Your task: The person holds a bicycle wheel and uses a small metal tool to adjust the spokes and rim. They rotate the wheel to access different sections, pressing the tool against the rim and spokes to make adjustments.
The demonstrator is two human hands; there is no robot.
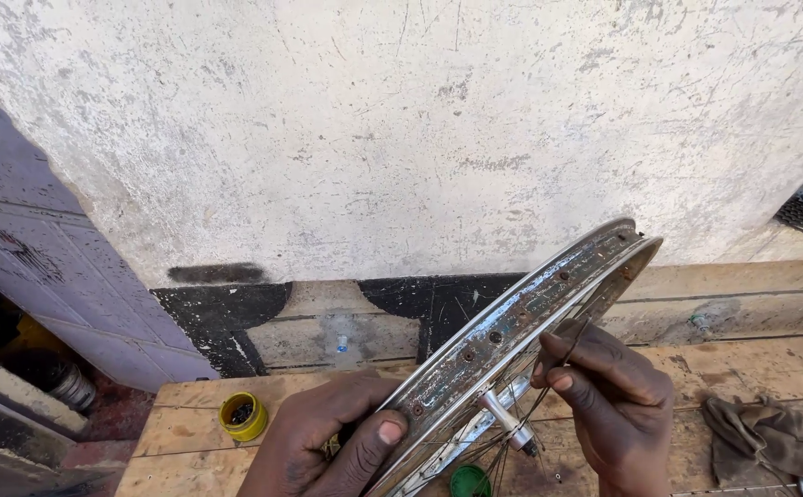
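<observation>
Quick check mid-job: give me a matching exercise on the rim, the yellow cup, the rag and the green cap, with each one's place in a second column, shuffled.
Things:
1. rim
2. yellow cup
3. rag
4. green cap

Places:
A. on the bench at the far right
B. on the bench below the hub
C. held on edge by the left hand, with the right hand at a spoke
D. on the bench left of the left hand

Pairs: 1-C, 2-D, 3-A, 4-B
</observation>
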